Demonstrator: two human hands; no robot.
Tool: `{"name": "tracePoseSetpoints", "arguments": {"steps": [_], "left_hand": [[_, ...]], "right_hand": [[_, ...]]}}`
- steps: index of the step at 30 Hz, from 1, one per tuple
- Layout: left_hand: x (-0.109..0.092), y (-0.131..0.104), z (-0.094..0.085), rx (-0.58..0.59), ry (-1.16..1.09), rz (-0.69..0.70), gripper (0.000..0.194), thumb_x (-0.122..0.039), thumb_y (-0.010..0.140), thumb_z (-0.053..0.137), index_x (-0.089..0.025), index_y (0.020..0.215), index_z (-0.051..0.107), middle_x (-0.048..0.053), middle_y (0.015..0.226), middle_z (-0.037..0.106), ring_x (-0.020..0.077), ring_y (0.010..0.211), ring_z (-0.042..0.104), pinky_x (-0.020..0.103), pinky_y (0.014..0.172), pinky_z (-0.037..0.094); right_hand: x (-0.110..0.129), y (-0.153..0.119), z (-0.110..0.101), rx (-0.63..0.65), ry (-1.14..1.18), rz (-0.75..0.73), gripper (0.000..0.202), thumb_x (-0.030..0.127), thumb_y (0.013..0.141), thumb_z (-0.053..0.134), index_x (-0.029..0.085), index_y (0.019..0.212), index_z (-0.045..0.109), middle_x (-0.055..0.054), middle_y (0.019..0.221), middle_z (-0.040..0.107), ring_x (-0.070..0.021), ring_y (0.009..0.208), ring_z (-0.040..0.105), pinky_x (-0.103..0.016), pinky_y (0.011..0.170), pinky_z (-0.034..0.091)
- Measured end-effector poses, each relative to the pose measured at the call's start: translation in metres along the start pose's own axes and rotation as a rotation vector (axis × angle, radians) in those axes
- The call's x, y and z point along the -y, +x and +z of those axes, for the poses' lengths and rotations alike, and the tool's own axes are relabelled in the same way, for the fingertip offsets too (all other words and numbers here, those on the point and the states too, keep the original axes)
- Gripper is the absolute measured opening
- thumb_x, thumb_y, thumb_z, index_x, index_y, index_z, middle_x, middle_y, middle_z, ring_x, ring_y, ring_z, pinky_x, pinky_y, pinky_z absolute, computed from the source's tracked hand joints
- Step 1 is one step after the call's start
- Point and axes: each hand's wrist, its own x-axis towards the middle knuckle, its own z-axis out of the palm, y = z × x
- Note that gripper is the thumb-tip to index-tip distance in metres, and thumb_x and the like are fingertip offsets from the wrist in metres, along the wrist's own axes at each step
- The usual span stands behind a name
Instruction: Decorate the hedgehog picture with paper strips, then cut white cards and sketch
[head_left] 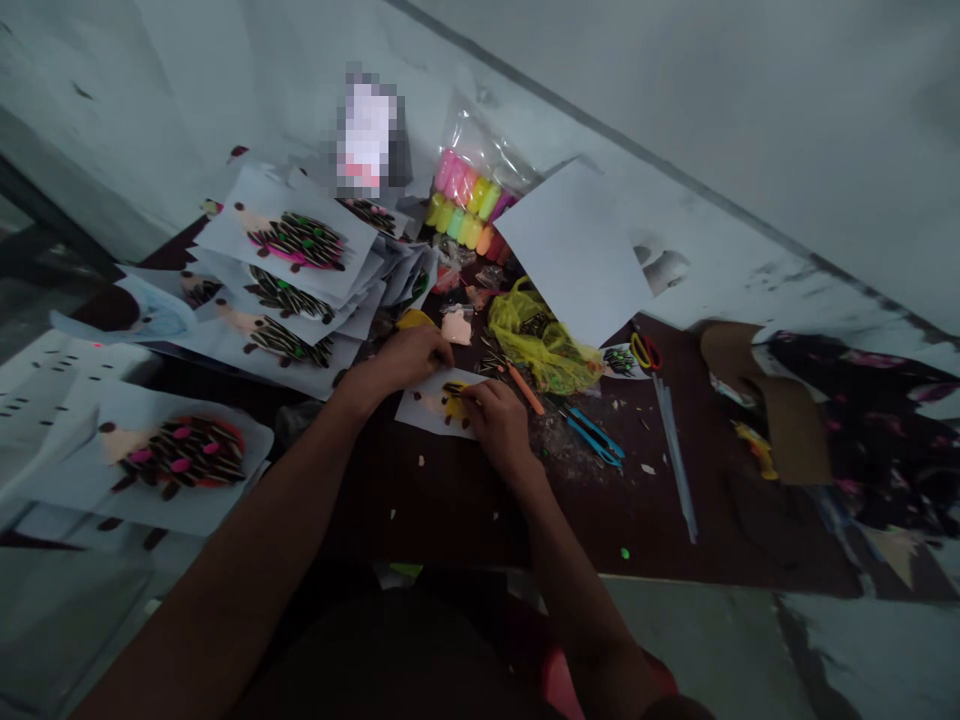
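A small white paper sheet [418, 416] lies on the dark table, bearing a hedgehog shape with a yellow clay body [454, 408] and a few dark sunflower seeds on it. My right hand [499, 420] pinches at this body with thumb and fingers together; whatever is between the fingertips is too small to make out. At the sheet's upper edge is my left hand [412, 357], its fingers curled and closed, their contents hidden. Just above it sits a lump of pale pink clay [456, 327]. Loose sunflower seeds [491, 362] are scattered beside a yellow-green plastic bag [544, 345].
Stacked hedgehog pictures [296, 240] rise at left, with another hedgehog sheet [184, 455] nearer. Right of my hands lie an orange stick [526, 389], a blue utility knife [595, 437], scissors [646, 351] and clear strips [676, 460]. Colourful clay packs [469, 205] lean against the wall.
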Motion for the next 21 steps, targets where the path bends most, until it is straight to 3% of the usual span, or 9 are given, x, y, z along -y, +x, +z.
{"name": "tracePoseSetpoints", "arguments": {"steps": [21], "left_hand": [[0.0028, 0.0012, 0.0041, -0.028, -0.014, 0.015, 0.033, -0.008, 0.079, 0.056, -0.02, 0.094, 0.083, 0.007, 0.102, 0.075, 0.0207, 0.094, 0.065, 0.031, 0.085, 0.051]], "right_hand": [[-0.0007, 0.0036, 0.0039, 0.049, -0.114, -0.022, 0.019, 0.015, 0.097, 0.06, 0.022, 0.1, 0.077, -0.009, 0.094, 0.071, -0.0226, 0.092, 0.064, -0.032, 0.081, 0.048]]}}
